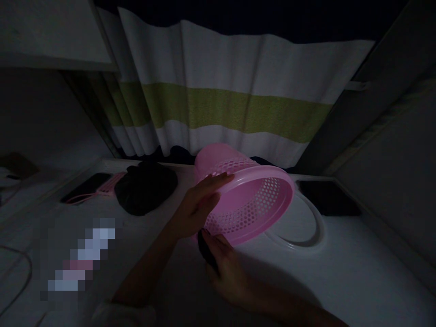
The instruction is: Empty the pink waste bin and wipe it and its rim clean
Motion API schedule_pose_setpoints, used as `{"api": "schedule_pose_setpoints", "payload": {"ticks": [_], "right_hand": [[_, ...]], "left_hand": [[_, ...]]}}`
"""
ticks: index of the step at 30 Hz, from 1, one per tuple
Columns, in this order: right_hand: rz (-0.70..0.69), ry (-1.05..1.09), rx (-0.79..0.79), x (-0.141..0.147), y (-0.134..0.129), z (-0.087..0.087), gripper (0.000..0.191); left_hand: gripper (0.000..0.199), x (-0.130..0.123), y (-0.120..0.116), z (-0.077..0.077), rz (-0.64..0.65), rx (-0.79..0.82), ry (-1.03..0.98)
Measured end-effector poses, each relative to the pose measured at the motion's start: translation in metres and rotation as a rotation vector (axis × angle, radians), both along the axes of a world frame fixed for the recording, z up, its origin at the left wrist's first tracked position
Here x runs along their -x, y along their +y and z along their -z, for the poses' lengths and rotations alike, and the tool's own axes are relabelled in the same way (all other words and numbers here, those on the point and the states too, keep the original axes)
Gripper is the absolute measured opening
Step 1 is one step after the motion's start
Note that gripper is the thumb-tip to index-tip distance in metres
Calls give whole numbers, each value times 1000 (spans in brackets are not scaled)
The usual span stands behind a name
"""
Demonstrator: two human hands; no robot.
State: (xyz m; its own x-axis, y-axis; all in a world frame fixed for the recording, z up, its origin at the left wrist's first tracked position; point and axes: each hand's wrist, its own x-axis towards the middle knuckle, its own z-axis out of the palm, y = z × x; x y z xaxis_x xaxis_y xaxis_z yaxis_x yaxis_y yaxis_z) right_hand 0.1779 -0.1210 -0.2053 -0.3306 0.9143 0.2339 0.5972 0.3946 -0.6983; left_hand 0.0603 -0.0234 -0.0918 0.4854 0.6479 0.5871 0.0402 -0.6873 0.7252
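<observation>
A pink perforated plastic basket (pixel 238 195) lies tipped on its side, its round mouth facing toward me and to the right. My left hand (pixel 199 206) holds the basket's left rim, with the fingers along the outside and the thumb at the opening. Just below the rim, my right hand (pixel 228 270) is closed around a dark, narrow object (pixel 206 251); its kind is hard to make out in the dim light. A white plastic ring (pixel 319 231) lies flat on the white surface to the right, partly hidden behind the basket.
A bunched black bag (pixel 146 187) sits on the left, beside a pink item with a strap (pixel 111 184) and a dark flat object (pixel 85 187). Another dark flat object (pixel 329 197) lies at right. A striped curtain (pixel 218 104) hangs behind. A blurred-out patch (pixel 81 254) covers something at lower left.
</observation>
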Motion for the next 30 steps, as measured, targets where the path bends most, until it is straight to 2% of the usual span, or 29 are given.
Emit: {"api": "schedule_pose_setpoints", "payload": {"ticks": [3, 7, 10, 14, 17, 20, 24, 30], "right_hand": [[22, 146, -56, 11, 6, -15, 77], [5, 356, -82, 16, 18, -47, 64], [25, 594, 35, 13, 27, -73, 43], [73, 962, 338, 2, 37, -98, 14], [118, 1217, 487, -10, 41, -113, 15], [163, 1355, 564, -22, 40, -126, 20], [197, 1444, 591, -37, 37, -140, 19], [336, 1622, 578, -62, 34, -151, 18]], "left_hand": [[36, 2, 2, 3, 31, 28, -36], [37, 4, 4, 7, 32, 31, -41], [38, 5, 3, 7, 18, 17, -41], [39, 6, 2, 5, 19, -2, -39], [38, 6, 2, 4, 35, -34, -16], [39, 6, 2, 3, 37, -73, -4], [41, 6, 2, 3, 16, -155, 33], [50, 1, 2, 2, -111, -255, 93]]}}
